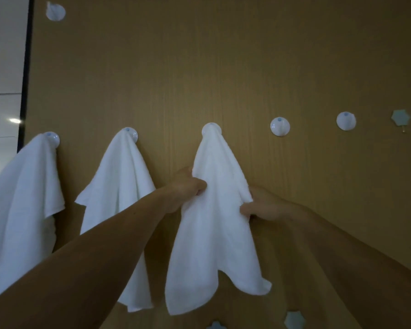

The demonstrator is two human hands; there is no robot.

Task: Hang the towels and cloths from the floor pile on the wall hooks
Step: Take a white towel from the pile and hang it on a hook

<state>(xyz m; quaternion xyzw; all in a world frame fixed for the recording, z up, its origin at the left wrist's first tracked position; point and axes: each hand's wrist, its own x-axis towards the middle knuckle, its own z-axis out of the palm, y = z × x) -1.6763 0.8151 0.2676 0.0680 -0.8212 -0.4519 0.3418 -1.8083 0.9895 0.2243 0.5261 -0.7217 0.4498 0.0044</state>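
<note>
Three white towels hang on a row of round white hooks on the brown wooden wall. The third towel (214,229) drapes from the middle hook (211,129). My left hand (188,186) pinches its left edge and my right hand (259,207) pinches its right edge, both at mid height. Two more towels (22,205) (121,193) hang on the hooks to the left. Two bare hooks (280,126) (346,121) follow on the right. The floor pile is out of view.
A further white hook (55,11) sits high at the upper left. Pale blue star-shaped hooks are at the far right (400,118) and along the bottom (294,320). A dark vertical edge (25,79) ends the wooden wall on the left, with pale tiles beyond.
</note>
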